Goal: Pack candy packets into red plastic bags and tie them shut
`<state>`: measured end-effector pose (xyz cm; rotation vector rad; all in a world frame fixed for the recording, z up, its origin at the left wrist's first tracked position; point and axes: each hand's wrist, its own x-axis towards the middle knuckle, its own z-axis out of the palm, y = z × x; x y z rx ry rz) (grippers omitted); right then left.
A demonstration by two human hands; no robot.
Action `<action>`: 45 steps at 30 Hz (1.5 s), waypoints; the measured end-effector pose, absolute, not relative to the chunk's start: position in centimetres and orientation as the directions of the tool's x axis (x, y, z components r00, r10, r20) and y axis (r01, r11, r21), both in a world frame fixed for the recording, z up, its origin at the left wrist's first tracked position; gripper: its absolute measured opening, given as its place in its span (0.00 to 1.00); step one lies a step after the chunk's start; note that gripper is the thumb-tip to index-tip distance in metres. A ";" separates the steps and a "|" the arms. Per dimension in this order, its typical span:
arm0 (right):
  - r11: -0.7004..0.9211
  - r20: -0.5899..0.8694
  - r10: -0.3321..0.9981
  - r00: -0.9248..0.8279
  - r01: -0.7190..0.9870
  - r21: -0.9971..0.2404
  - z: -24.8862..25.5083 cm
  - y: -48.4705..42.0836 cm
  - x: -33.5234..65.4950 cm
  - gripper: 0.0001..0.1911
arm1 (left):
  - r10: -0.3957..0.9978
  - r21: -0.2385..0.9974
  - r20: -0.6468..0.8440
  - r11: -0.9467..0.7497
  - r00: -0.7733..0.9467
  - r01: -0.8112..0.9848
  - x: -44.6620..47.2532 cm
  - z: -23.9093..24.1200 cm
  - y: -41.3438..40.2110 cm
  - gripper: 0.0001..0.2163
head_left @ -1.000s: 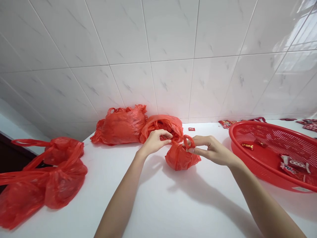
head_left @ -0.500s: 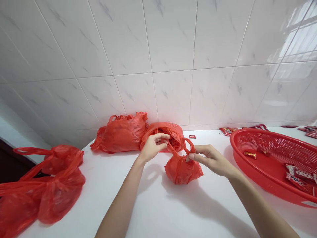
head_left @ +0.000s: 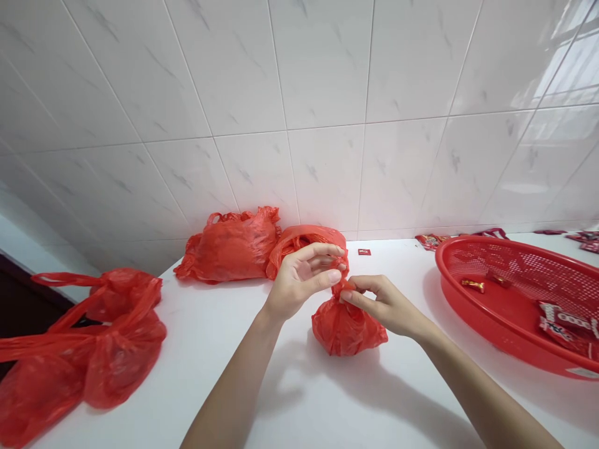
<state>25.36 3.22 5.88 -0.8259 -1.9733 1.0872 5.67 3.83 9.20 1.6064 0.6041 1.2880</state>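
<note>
A small filled red plastic bag point(head_left: 346, 327) rests on the white table in front of me, its handles drawn up together in a gathered neck. My right hand point(head_left: 381, 305) pinches that neck between thumb and fingertips from the right side. Close by on the left, my left hand point(head_left: 306, 274) is cupped around the upper part of the handles, thumb and fingers apart. Whether its fingertips touch the plastic is hard to make out. Behind the hands, an open bundle of red bags point(head_left: 311, 236) is partly hidden.
A plump red bag bundle point(head_left: 229, 249) lies against the tiled wall. Several tied red bags point(head_left: 121, 358) stand at the left edge. On the right is a red basket point(head_left: 496, 312) holding a gold-wrapped candy point(head_left: 472, 285) and red packets. A small red packet point(head_left: 364, 252) lies near the wall.
My left hand has moved right, over the bag's handles, and its fingers have loosened. My right hand has shifted left from the handle loop to the neck, and the loop is now drawn in.
</note>
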 end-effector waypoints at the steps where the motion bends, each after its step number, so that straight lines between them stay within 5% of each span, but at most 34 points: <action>1: 0.440 0.290 0.799 -0.526 0.185 -0.879 5.9 3.2 25.3 0.22 | 0.821 0.883 0.469 -0.431 0.327 -0.184 5.7 9.2 3.7 0.13; 11: 0.463 0.355 0.785 -0.508 0.099 -0.881 5.5 3.3 25.0 0.11 | 0.830 0.877 0.480 -0.461 0.284 -0.137 6.3 9.2 2.9 0.08; 15: 0.448 0.336 0.794 -0.506 0.113 -0.887 5.9 3.1 25.0 0.20 | 0.836 0.863 0.504 -0.499 0.219 -0.080 6.0 9.4 3.1 0.09; 24: 0.408 0.286 0.726 -0.625 0.057 -0.911 6.4 2.9 25.3 0.15 | 0.787 0.792 0.608 -0.610 0.111 -0.010 5.1 10.3 2.8 0.06; 31: 0.521 0.483 0.814 -0.323 0.039 -0.853 6.6 2.2 25.1 0.13 | 0.819 0.907 0.328 -0.413 0.471 0.086 5.6 9.1 2.8 0.40; 37: 0.727 0.710 0.687 -0.156 0.167 -0.666 7.2 0.9 25.2 0.05 | 0.753 0.912 0.236 -0.390 0.614 0.129 8.4 7.8 2.2 0.17; 42: 0.703 0.679 0.710 -0.185 0.226 -0.674 8.5 0.6 26.9 0.07 | 0.820 0.894 0.267 -0.406 0.507 0.186 6.6 7.8 3.0 0.10; 45: 0.672 0.652 0.737 -0.175 0.280 -0.685 9.2 0.6 28.6 0.10 | 0.917 0.915 0.287 -0.349 0.278 0.204 2.7 8.3 3.3 0.14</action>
